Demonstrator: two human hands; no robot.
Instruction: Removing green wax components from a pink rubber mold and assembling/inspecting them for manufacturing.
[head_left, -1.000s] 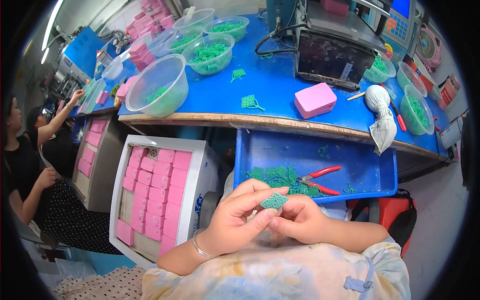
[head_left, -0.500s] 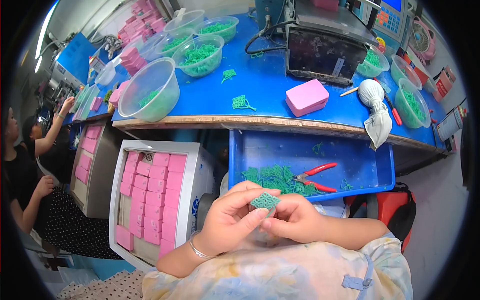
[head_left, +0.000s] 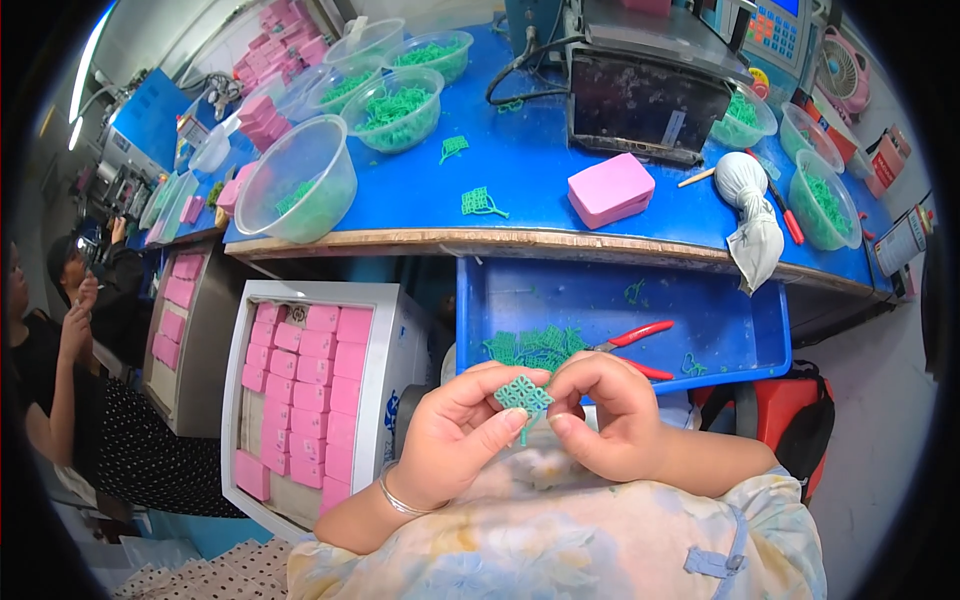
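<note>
Between the thumb and fingers of my left hand (head_left: 450, 440) is a small green openwork lattice piece (head_left: 523, 396), its pattern turned up and a thin stem hanging below it. My right hand (head_left: 610, 420) is just beside the piece's right edge, its fingers curled in and its thumb close to the index finger. Whether something small sits in those fingertips is hidden. Beyond both hands, a blue tray (head_left: 710, 320) contains a heap of similar green lattice pieces (head_left: 535, 345) and red-handled cutters (head_left: 640, 333), partly covered by my right hand.
On the blue bench (head_left: 400, 205) are clear bowls (head_left: 300, 180) of green pieces, a pink block (head_left: 612, 188), a cloth-wrapped bundle (head_left: 748, 205) and a dark machine (head_left: 650, 105). A white-framed case (head_left: 385, 400) of pink blocks stands at left. A co-worker (head_left: 60, 370) sits farther left.
My right hand has shifted slightly right and its fingers have drawn back from the lattice piece. The piece has tilted, showing its stem. The co-worker's raised arm has come down.
</note>
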